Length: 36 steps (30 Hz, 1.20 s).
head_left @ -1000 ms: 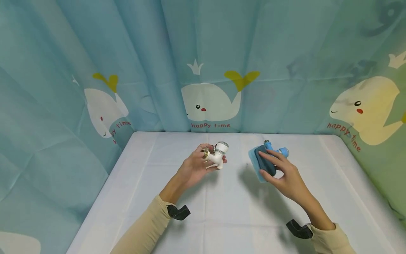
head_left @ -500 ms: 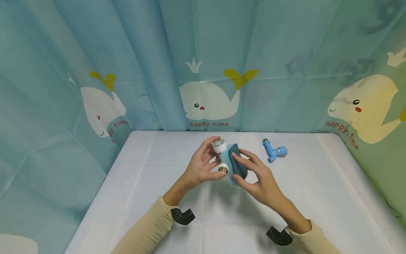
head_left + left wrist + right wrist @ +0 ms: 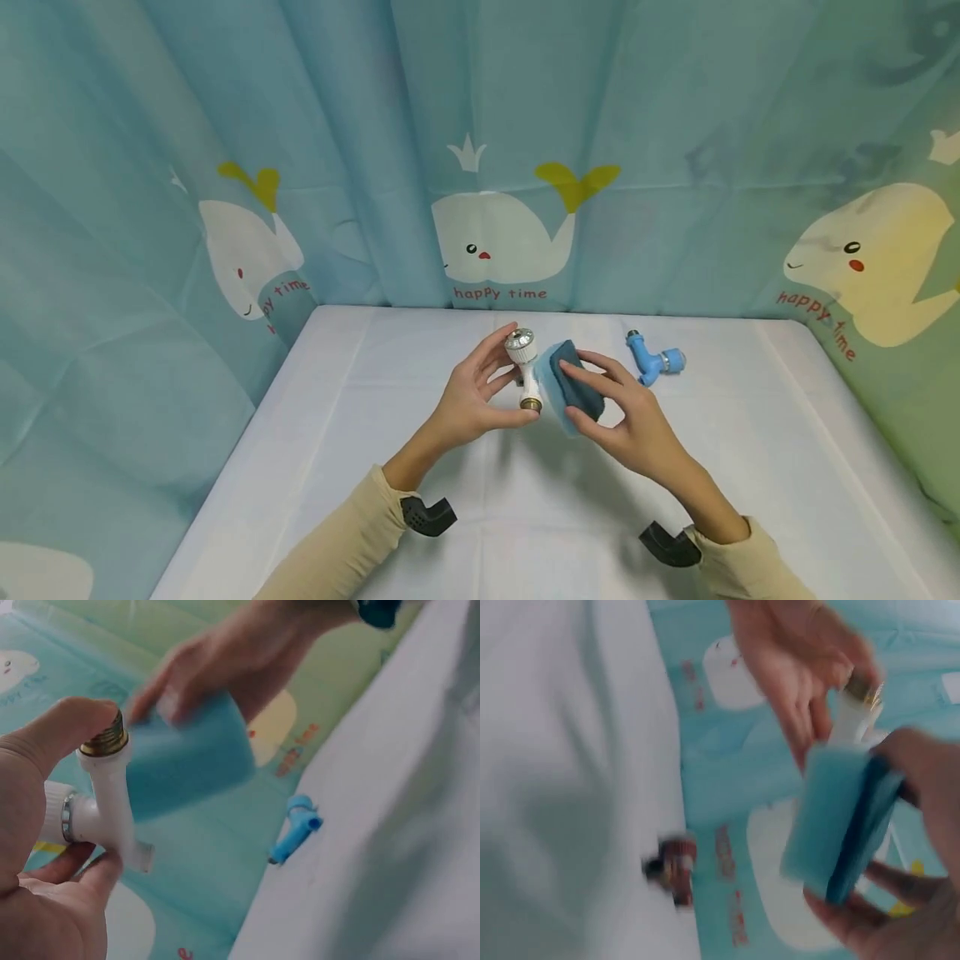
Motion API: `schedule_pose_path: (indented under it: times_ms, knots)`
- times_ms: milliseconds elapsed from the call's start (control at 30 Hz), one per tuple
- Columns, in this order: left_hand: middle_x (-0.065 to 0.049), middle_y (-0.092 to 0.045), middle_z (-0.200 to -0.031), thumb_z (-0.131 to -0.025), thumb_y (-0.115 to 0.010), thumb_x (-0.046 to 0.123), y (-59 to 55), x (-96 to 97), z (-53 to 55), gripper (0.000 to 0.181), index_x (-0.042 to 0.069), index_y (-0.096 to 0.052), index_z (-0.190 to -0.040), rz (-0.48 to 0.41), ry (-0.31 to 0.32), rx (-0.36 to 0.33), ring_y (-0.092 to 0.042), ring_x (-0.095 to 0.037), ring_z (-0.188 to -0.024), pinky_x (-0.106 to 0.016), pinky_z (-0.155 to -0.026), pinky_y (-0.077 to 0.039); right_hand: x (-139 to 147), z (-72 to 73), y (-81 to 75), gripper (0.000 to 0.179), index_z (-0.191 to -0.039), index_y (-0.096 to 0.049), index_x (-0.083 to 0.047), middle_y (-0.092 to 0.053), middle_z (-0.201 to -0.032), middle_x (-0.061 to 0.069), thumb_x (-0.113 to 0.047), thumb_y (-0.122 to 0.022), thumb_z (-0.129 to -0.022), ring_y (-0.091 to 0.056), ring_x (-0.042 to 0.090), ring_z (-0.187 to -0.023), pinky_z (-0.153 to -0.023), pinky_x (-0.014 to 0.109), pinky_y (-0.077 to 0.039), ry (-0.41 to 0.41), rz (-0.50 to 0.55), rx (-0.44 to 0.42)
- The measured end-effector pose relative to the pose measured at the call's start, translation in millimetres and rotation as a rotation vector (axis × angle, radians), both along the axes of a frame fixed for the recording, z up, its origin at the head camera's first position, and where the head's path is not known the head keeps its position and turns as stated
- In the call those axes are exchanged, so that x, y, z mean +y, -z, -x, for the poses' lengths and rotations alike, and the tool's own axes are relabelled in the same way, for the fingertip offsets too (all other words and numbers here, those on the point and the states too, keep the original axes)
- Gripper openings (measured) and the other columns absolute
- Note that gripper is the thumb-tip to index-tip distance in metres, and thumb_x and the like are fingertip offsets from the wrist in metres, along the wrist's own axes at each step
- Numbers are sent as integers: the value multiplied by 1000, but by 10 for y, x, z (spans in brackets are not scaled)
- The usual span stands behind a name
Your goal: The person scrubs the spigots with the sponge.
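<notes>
My left hand [image 3: 467,398] holds a white tap [image 3: 528,375] upright, thumb on its brass threaded end and fingers at its ridged knob. In the left wrist view the tap [image 3: 111,795] shows its spout and a metal ring. Between thumb and fingers, my right hand [image 3: 637,417] grips a two-layer sponge [image 3: 579,385], light blue with a dark blue scouring side. The light blue face is turned to the tap, very close; whether they touch I cannot tell. The right wrist view shows the same sponge [image 3: 826,814] in front of the tap, blurred.
A blue tap [image 3: 654,358] lies on the white-covered table [image 3: 420,550], back right. A small dark red and black fitting [image 3: 673,870], blurred, lies near the table's edge in the right wrist view. A curtain printed with whales [image 3: 510,237] hangs behind the table.
The right hand has brought the sponge left, from near the blue tap to the white tap, then slightly back right. The left hand has turned the white tap so its brass end points towards me.
</notes>
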State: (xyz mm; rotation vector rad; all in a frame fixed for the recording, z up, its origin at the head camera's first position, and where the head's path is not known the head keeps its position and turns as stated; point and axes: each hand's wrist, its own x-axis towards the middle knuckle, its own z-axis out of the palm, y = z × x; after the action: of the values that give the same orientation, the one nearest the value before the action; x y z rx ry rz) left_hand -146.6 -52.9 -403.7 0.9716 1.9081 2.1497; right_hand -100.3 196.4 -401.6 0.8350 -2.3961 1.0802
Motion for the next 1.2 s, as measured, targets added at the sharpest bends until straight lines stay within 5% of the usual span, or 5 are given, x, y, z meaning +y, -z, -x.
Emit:
schedule_pose_path:
  times_ms: [233,433,567,733,1200]
  knots:
    - [-16,-41,-155,-71,-83,-17,55,11,-3,107,11,-31,-161,19,-31,-3,-42,-32,-144,-38,-113,-42,11,57,54,61,-143,-63,-20,-56,-146,10,-10,-83,-86,-59,29,-127,-92,37,-58,-37,-29,-63]
    - [-20,-51,-145,-71,-86,-14,74,-26,-4,108,15,-33,-161,66,-85,27,-59,-32,-120,-44,-101,-54,5,88,66,60,-144,-62,-19,-55,-146,11,-11,-81,-88,-58,32,-128,-90,44,-58,-84,-31,-89]
    - [-21,-51,-142,-72,-84,-16,85,-50,-7,109,19,-32,-161,43,-63,-61,-64,-32,-110,-42,-94,-58,-26,122,71,59,-142,-64,-21,-56,-145,12,-13,-83,-87,-58,32,-128,-91,50,-57,-30,-43,-65]
    - [-21,-51,-139,-73,-82,-18,117,-62,17,109,22,-31,-161,8,-38,-139,-63,-31,-113,-39,-93,-59,-49,124,83,60,-142,-64,-20,-54,-147,14,-13,-84,-85,-61,30,-120,-80,43,-59,-41,-56,-24]
    - [-22,-47,-148,-72,-82,-19,84,-30,-11,107,15,-32,-160,28,9,-132,-68,-40,-112,-43,-92,-59,-147,244,30,60,-141,-64,-15,-56,-143,17,-9,-84,-84,-62,34,-121,-83,51,-61,50,49,37]
